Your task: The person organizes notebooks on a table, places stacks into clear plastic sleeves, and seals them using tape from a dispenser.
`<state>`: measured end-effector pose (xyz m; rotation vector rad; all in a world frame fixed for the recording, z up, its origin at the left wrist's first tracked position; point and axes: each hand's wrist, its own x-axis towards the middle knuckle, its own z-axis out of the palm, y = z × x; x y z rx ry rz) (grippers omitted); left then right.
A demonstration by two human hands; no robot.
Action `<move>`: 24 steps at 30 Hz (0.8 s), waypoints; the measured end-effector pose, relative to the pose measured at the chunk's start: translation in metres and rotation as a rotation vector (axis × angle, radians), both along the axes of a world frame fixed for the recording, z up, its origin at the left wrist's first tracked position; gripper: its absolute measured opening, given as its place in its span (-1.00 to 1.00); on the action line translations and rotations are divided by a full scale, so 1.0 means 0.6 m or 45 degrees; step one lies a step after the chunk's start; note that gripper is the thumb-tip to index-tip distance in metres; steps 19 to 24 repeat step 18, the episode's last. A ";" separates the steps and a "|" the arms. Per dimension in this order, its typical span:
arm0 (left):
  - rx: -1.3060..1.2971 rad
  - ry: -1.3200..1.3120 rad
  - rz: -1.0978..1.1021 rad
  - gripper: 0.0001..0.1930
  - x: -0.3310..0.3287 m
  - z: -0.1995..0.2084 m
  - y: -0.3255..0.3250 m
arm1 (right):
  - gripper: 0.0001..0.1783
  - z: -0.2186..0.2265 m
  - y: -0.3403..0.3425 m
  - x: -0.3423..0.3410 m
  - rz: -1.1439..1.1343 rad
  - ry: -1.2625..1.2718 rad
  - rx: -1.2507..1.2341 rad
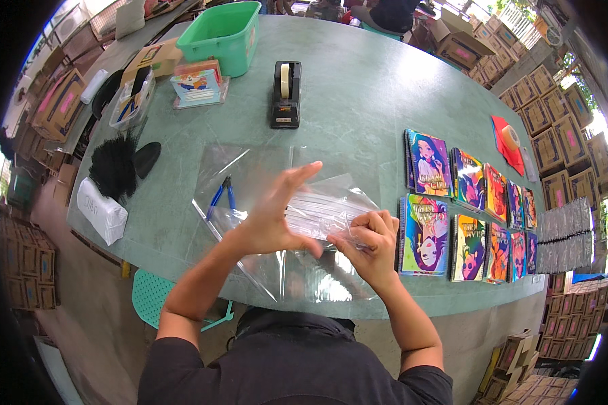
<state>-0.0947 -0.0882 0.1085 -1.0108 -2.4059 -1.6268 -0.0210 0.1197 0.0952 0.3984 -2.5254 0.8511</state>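
Observation:
In front of me lies a bundle of thin white strips [327,214] inside a clear plastic bag [350,194]. My right hand [373,244] pinches the bag at its near right side. Over the bundle's left end is my left hand [269,214], slightly blurred, its thumb and fingers spread wide. I cannot tell whether it touches the plastic. Beneath is a larger clear plastic sheet [246,162] spread on the table. A pair of blue-handled cutters [216,201] rests on it, left of my left hand.
Stacks of colourful spiral-bound books [424,233] stand in two rows on the green table [358,88]. Clear packets [566,236] lie beyond them. A black tape dispenser [286,94], a green tub [226,40] and a white pouch [101,210] are farther out.

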 end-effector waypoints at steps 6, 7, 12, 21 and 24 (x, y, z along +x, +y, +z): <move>-0.062 -0.535 -0.066 -0.16 -0.030 -0.001 0.020 | -0.50 0.012 -0.007 -0.012 -0.211 -0.178 -0.564; -0.108 -0.568 -0.149 -0.27 -0.047 -0.003 0.019 | -0.44 0.009 0.003 -0.026 -0.212 -0.379 -0.772; -0.431 -0.304 -0.340 -0.62 -0.069 0.045 0.033 | -0.61 0.049 0.056 -0.086 0.266 -0.989 -0.658; -1.071 0.447 -0.371 -0.65 0.027 0.070 0.037 | -0.75 0.052 0.004 -0.062 0.289 -0.081 0.635; -1.071 0.447 -0.371 -0.65 0.027 0.070 0.037 | -0.75 0.052 0.004 -0.062 0.289 -0.081 0.635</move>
